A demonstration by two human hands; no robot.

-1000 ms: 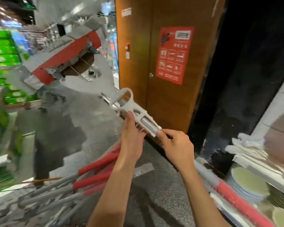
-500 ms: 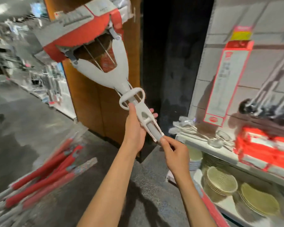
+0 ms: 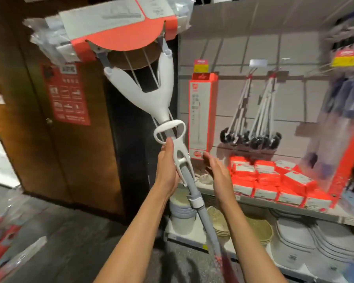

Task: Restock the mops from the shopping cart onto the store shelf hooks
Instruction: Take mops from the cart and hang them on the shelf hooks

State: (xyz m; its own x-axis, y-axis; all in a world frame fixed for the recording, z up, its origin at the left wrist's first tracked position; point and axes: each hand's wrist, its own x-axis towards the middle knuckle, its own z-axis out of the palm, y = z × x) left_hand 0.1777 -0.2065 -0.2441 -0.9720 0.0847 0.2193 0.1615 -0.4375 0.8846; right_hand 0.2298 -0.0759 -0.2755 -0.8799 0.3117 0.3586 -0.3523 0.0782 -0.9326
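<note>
A squeeze mop (image 3: 161, 103) held head-up in the middle of the frame, before a store shelf (image 3: 274, 203).

The left hand (image 3: 167, 170) grips the white lever frame on the grey pole, fingers curled round it, thumb reaching toward the oval loop. The right hand (image 3: 217, 170) hovers just beside the pole, fingers straight, holding nothing. The mop's white forked yoke rises toward the upper left of the frame, where its head sits wrapped in a red-and-white card sleeve and clear plastic. At lower centre the pole turns red.
</note>
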